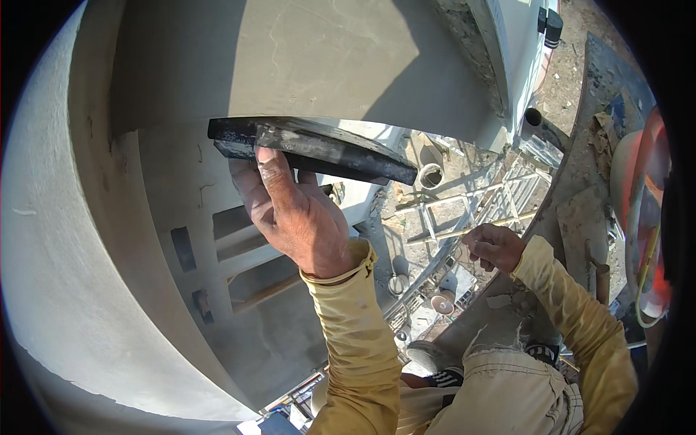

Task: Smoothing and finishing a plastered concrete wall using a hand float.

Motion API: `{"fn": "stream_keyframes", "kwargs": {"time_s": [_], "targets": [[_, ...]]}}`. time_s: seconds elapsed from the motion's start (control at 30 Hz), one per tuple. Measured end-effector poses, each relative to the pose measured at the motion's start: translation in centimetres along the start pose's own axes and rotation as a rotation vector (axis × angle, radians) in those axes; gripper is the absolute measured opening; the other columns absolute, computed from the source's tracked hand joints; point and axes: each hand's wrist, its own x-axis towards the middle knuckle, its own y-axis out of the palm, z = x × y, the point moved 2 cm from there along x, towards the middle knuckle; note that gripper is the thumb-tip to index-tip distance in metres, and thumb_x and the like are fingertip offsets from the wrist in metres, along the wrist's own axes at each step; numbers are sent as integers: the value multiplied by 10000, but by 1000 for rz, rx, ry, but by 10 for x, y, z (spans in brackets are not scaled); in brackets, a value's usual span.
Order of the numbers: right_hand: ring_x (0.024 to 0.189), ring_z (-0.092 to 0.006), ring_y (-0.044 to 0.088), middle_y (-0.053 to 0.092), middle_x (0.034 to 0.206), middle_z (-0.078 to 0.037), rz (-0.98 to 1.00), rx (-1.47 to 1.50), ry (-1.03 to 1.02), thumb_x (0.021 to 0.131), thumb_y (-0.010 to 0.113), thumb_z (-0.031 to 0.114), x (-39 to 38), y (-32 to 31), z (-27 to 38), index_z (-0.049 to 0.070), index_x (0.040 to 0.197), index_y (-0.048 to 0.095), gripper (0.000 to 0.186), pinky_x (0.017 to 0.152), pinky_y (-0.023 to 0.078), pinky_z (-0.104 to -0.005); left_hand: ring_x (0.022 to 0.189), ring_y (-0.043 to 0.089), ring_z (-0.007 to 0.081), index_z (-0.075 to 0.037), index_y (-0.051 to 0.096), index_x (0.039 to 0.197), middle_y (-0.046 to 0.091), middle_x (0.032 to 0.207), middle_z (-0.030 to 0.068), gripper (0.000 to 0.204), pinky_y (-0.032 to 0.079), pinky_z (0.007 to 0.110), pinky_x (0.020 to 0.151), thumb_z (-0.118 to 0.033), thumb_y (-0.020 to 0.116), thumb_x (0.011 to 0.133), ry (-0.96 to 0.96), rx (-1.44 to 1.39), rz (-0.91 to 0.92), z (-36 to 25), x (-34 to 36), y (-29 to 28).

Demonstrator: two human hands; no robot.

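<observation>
Left hand (297, 214) grips the black float (326, 148), probably light and stiff, best held mid-back; right hand (496, 246) curls loosely, seemingly empty.

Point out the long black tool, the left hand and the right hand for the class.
Long black tool (325, 148): head view, middle of its near side.
Left hand (301, 217): head view, middle of the hand.
Right hand (497, 246): head view, middle of the hand.

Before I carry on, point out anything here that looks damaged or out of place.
The pale trousers look frayed at the knee, where loose threads stick up. At upper right, the concrete edge looks rough, unlike the smooth face beside it.
</observation>
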Motion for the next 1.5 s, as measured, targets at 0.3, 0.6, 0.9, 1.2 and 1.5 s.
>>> {"fn": "stream_keyframes", "kwargs": {"time_s": [0.3, 0.6, 0.9, 1.2, 1.5], "targets": [[566, -100, 518, 624, 800, -67, -59, 9, 26, 926, 591, 279, 3, 4, -3, 6, 1100, 586, 324, 500, 435, -258, 1018, 585, 194, 13, 607, 1156, 634, 1121, 118, 325, 452, 346, 934, -237, 569, 952, 435, -30, 112, -41, -1, -7], [591, -116, 557, 620, 809, -72, -74, -29, -10, 926, 588, 270, 9, -8, -3, 8, 1104, 588, 316, 528, 476, -268, 1012, 564, 203, 28, 609, 1158, 622, 1094, 107, 372, 432, 360, 929, -252, 629, 914, 237, 275, -127, -30, 12, 5], [590, -118, 567, 618, 816, -65, -76, -13, -18, 931, 574, 240, 12, -8, -7, 17, 1102, 589, 282, 529, 481, -276, 1052, 559, 185, 22, 543, 1250, 596, 1167, 107, 365, 432, 321, 946, -205, 528, 964, 285, -76, 112, -18, 5, -6], [634, -103, 550, 609, 820, -55, -101, -35, -2, 934, 568, 229, 11, -19, -3, 32, 1111, 585, 265, 548, 465, -259, 1038, 555, 204, 2, 616, 1140, 603, 1144, 119, 308, 443, 339, 919, -226, 592, 933, 267, -80, 100, -36, 10, -3], [630, -106, 533, 597, 811, -45, -116, -38, -14, 920, 571, 226, 7, -20, 0, 36, 1097, 580, 260, 551, 455, -264, 1076, 541, 184, 3, 578, 1181, 599, 1148, 101, 343, 426, 346, 964, -239, 583, 938, 165, -171, -21, -15, 6, -6]]}}
